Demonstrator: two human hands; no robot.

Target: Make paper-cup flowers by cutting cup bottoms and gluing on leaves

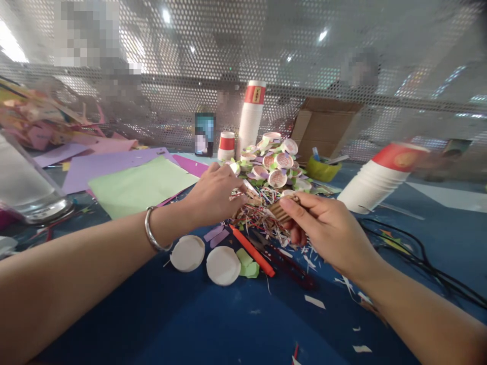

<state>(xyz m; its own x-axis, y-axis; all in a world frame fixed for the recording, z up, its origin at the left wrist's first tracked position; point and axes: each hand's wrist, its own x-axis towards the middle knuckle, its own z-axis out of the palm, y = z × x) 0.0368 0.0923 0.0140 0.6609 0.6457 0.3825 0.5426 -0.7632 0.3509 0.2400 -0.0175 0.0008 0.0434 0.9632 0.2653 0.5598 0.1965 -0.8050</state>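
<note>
My right hand (323, 225) pinches a small brown piece of corrugated cardboard (279, 210) between thumb and fingers, above a heap of shredded paper (262, 223). My left hand (216, 195), with a silver bangle on its wrist, reaches over the heap's left side. Its thumb and fingers are apart, and I see nothing between them. Just behind both hands rises a pile of cut paper-cup bottoms (277, 175) with green and purple paper bits on them. Nearer to me lie two white paper discs (223, 266), an orange marker (253, 251) and dark red-handled scissors (292, 268).
Coloured paper sheets (144, 185) lie to the left, beside a clear container (28, 187). Stacked paper cups (251, 119) stand behind; another cup stack (380, 175) leans at right. A phone (204, 134), a yellow-green bowl (323, 170) and black cables (418, 258) are around.
</note>
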